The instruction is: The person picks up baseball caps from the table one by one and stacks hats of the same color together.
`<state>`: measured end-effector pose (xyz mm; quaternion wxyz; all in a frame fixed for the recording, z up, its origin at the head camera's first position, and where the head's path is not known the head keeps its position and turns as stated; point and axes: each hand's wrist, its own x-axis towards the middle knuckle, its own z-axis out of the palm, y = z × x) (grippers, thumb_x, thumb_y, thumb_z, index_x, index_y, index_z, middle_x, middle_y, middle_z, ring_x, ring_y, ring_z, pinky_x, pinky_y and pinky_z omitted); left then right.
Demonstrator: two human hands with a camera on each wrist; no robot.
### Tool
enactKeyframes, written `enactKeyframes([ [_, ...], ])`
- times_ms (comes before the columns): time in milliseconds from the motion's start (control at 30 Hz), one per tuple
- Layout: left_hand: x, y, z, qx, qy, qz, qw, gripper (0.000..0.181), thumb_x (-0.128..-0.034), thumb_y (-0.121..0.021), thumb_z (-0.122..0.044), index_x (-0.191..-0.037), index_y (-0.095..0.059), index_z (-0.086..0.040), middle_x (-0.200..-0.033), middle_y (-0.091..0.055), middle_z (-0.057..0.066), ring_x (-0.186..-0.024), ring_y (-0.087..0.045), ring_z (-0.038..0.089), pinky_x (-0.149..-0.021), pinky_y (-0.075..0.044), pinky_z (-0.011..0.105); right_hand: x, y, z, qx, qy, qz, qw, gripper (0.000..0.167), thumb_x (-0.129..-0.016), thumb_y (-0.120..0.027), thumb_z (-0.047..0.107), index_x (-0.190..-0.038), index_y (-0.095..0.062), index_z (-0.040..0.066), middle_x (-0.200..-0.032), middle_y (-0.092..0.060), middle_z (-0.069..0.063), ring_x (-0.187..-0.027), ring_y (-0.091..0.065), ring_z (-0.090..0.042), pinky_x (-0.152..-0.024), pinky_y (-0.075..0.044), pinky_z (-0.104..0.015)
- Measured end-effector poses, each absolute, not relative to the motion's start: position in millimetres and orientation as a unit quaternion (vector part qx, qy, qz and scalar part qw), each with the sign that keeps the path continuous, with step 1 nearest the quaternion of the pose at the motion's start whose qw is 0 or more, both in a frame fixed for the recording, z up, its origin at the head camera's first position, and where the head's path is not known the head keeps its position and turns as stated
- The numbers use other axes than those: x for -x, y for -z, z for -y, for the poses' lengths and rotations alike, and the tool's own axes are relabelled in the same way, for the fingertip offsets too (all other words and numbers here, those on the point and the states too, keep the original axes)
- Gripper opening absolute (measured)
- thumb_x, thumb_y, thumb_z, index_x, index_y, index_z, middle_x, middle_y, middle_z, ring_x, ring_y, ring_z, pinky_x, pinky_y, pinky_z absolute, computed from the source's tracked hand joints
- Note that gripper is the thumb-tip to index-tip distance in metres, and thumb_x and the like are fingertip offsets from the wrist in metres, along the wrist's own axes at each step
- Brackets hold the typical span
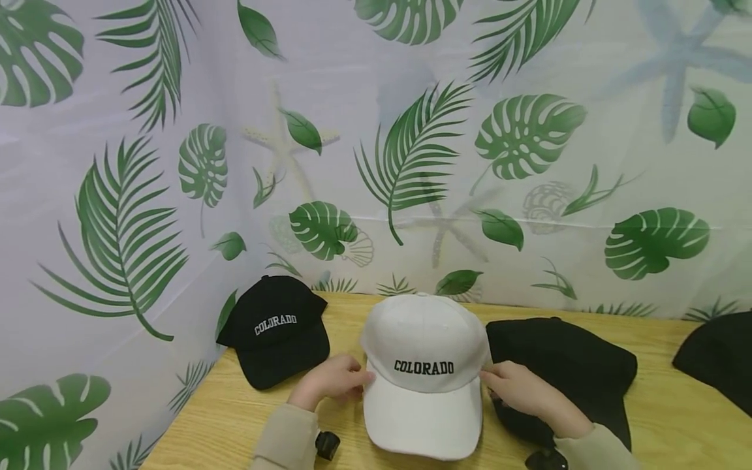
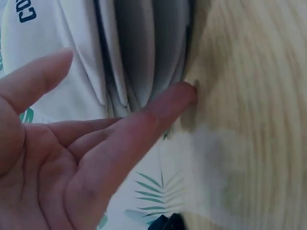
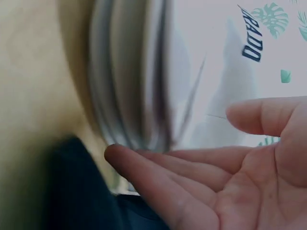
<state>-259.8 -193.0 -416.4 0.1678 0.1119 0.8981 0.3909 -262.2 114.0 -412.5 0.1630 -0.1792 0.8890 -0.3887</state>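
Note:
A stack of white caps [image 1: 423, 421] with COLORADO in dark letters on the top one stands at the table's front middle, brims toward me. Several layered brims [image 2: 141, 52] show in the left wrist view. On the left side of the stack, my left hand [image 1: 335, 380] touches the caps with extended fingers, the thumb apart from them. My right hand [image 1: 523, 390] is at the opposite side, its straight fingers [image 3: 158, 175] against the brim edges in the right wrist view. Neither hand is curled round the stack.
A black COLORADO cap [image 1: 282, 346] lies to the left. Close behind my right hand is a larger black cap or stack [image 1: 564, 365]. Another black item [image 1: 722, 359] is cut off at the right edge. A leaf-patterned cloth [image 1: 423, 163] backs the wooden table [image 1: 205, 424].

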Motion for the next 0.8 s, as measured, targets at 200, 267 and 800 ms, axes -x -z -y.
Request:
enactKeyframes([
  [200,261.2,422.7,183.8,-0.12,-0.42,-0.885,0.163,0.024,-0.0871,-0.055,-0.019,-0.076,-0.061,0.001,-0.064,-0.056,0.003,-0.059,-0.053,0.014,-0.052,-0.048,0.031,257.2,424.8,-114.7,0.186,0.48,-0.825,0.234,0.024,-0.093,-0.038,0.013,-0.077,-0.049,0.0,-0.066,-0.044,-0.001,-0.06,-0.044,-0.014,-0.055,-0.041,-0.03],
  [267,260.4,423.8,180.2,-0.119,-0.413,-0.889,0.157,0.026,-0.0878,-0.055,-0.018,-0.069,-0.057,0.0,-0.057,-0.05,0.001,-0.051,-0.048,0.012,-0.047,-0.044,0.027,253.8,425.2,-112.0,0.173,0.491,-0.821,0.235,0.02,-0.092,-0.038,0.01,-0.086,-0.051,-0.004,-0.073,-0.049,-0.003,-0.068,-0.05,-0.017,-0.059,-0.044,-0.032],
  [800,250.3,419.0,180.1,-0.125,-0.36,-0.905,0.19,0.038,-0.0892,-0.052,-0.026,-0.067,-0.061,0.003,-0.056,-0.058,0.007,-0.049,-0.057,0.018,-0.045,-0.045,0.028,245.6,422.7,-110.5,0.141,0.413,-0.877,0.198,0.027,-0.09,-0.041,0.01,-0.065,-0.048,0.004,-0.058,-0.047,-0.002,-0.05,-0.043,-0.013,-0.048,-0.04,-0.027],
])
